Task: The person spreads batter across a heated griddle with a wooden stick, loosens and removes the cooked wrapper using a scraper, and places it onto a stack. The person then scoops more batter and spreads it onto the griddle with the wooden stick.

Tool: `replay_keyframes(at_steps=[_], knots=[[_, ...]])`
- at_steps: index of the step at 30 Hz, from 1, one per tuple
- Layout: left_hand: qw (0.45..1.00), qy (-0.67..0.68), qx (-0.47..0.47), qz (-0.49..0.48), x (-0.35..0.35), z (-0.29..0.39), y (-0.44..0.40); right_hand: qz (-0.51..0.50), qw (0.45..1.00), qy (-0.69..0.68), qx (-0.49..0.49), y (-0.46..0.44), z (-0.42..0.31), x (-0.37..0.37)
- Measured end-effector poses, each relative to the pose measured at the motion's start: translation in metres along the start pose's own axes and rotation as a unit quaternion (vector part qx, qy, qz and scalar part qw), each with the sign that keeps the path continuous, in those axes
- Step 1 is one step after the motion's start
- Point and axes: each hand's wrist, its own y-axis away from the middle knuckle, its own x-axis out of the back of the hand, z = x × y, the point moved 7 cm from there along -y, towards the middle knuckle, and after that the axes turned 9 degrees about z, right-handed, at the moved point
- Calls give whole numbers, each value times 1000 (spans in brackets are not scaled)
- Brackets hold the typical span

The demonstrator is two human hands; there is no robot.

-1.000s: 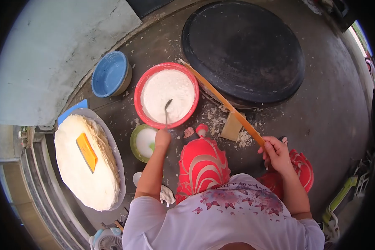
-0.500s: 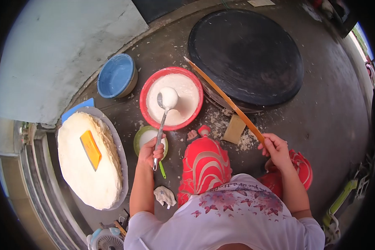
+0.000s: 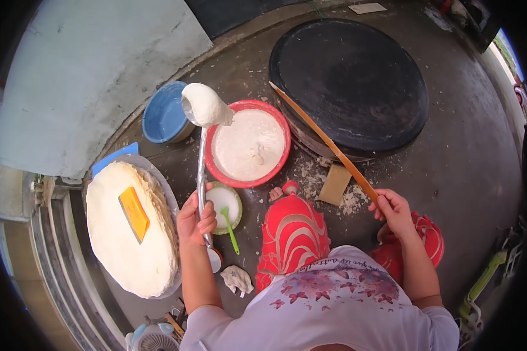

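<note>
My left hand [image 3: 195,219] is closed round the handle of a metal ladle [image 3: 201,169]. The ladle's bowl is raised, carrying a thick white lump of batter [image 3: 206,105] that sags over its right side. Behind it stands a red basin [image 3: 282,158] of the same pale batter [image 3: 249,140]. In my right hand [image 3: 392,212] is the lower end of a long flat wooden stick [image 3: 328,140], slanting up and left. Its far tip lies over or beside the left rim of a big round black griddle [image 3: 351,82]; contact cannot be made out.
A tall stack of thin pale flatbreads [image 3: 129,234] with a yellow scraper [image 3: 134,214] on top is at left. Nearby are a blue basin [image 3: 165,111], a green bowl [image 3: 238,202] with a green brush [image 3: 228,225], a cloth [image 3: 236,279], a tan block [image 3: 335,184] and a fan [image 3: 157,342].
My left hand has lifted the ladle out from over the red basin, up and to the left, with batter in it. The stick in my right hand has barely shifted.
</note>
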Motion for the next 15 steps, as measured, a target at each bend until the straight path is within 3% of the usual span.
replay_keyframes(at_steps=[3,6,7,9,12,15], knots=[[997,66,30,-4,13,-26,-34,5,1000,9,-5,0,2,0],[984,94,77,129,73,-62,-80,13,1000,12,-15,2,3,1],[984,97,79,130,93,-70,-90,18,1000,14,-22,3,4,1],[945,79,132,287,141,-91,-99,23,999,18,-26,4,4,3],[929,54,135,339,164,-93,-77,18,999,27,-23,9,9,3],[950,8,91,298,146,-71,-46,30,998,13,-47,12,18,3]])
